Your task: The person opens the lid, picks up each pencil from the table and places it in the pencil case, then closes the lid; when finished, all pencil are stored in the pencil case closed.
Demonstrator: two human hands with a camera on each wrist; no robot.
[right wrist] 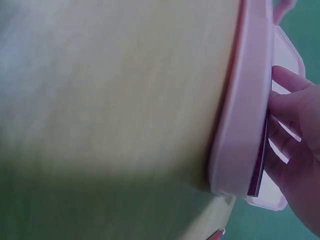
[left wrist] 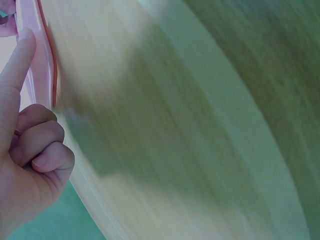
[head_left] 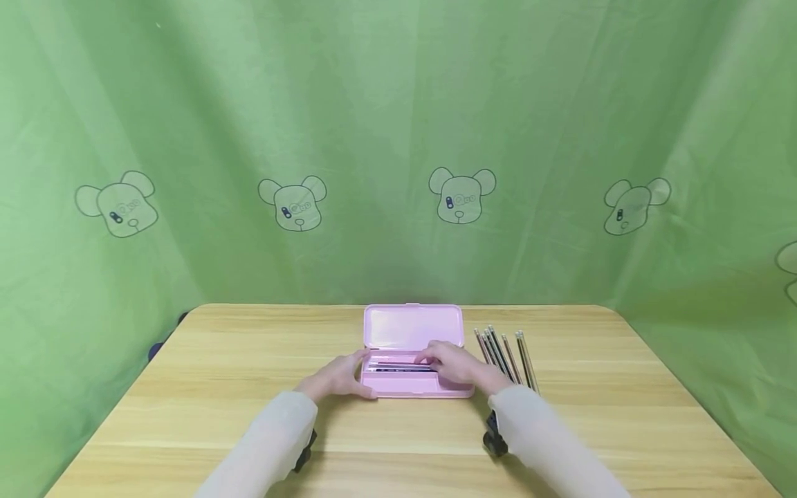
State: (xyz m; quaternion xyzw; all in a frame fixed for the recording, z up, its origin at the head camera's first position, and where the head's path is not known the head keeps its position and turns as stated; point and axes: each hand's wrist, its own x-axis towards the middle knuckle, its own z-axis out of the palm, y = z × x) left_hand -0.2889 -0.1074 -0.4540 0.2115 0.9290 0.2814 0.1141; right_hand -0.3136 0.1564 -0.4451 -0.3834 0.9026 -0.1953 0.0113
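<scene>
- The left hand [head_left: 339, 375] grips the near-side end of the pink case [head_left: 405, 384], thumb at its front; keeping that hold should stop it sliding.
- The right hand [head_left: 457, 363], over the case's other end, seems to pinch a dark pencil [right wrist: 258, 172]; best lowered level, alongside the pencils [head_left: 398, 369] between the hands.
- Beyond both hands, the lid [head_left: 412, 326] stands open.
- Right of the right hand, loose pencils [head_left: 498, 353] lie on the desk [head_left: 398, 443].
</scene>
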